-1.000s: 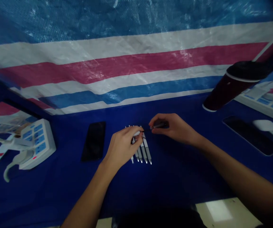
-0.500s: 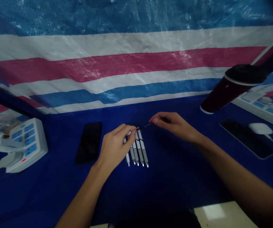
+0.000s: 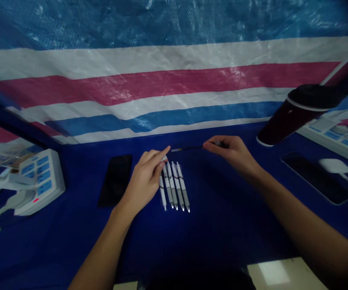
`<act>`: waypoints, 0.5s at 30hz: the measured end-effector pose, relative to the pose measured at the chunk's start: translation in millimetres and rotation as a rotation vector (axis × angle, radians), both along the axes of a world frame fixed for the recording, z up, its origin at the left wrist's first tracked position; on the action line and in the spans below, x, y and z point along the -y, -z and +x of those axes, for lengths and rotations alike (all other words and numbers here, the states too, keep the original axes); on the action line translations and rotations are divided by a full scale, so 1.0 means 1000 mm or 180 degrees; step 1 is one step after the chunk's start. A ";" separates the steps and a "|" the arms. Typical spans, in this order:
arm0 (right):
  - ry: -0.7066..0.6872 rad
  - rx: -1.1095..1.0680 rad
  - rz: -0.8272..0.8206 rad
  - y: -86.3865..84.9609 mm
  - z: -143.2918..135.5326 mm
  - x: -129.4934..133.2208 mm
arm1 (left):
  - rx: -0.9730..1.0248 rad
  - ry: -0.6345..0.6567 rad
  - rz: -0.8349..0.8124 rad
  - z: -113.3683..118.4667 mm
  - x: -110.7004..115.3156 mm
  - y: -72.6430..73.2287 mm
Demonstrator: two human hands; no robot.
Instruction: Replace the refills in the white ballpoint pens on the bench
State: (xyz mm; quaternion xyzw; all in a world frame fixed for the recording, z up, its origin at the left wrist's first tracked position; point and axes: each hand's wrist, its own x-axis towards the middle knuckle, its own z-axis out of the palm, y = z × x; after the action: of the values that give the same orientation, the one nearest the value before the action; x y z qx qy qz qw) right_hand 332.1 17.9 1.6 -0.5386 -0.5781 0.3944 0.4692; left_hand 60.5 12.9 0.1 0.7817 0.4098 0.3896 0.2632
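I log right hand [image 3: 226, 150] pinching the thin refill [image 3: 188, 148] by one end — apparently to leave its length free — left hand [image 3: 145, 175] closed on a mostly hidden white barrel [image 3: 164, 158] by the pens [image 3: 178, 186].

The right hand [image 3: 232, 152] holds a thin rod [image 3: 189, 148] near pens [image 3: 178, 185].

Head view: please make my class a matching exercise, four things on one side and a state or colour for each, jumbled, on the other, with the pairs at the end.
Column one
1. Right hand
2. Grey-gripped pens
3. Tumbler
4. Left-side power strip

Column two
A. Dark red with a black lid
B. White with blue socket panels
C. Lying side by side on the blue table
D. Holding a thin dark rod

Pairs: 1-D, 2-C, 3-A, 4-B
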 end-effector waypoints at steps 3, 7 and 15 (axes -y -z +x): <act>0.0096 -0.0575 -0.0061 0.002 0.008 -0.005 | 0.1266 -0.0169 -0.0786 -0.005 -0.003 -0.004; -0.0096 -0.1139 -0.0436 0.009 0.010 -0.009 | 0.2789 -0.0203 -0.1616 -0.010 -0.009 -0.005; -0.0214 -0.1128 -0.0385 0.014 0.005 -0.009 | 0.2692 -0.0259 -0.1682 -0.011 -0.009 -0.004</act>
State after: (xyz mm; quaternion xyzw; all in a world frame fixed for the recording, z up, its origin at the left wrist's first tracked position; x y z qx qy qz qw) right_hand 337.3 26.5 -12.8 -0.4684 -0.4793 0.5326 0.5170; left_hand 49.3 22.2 3.7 0.4454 0.3820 0.5651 0.5799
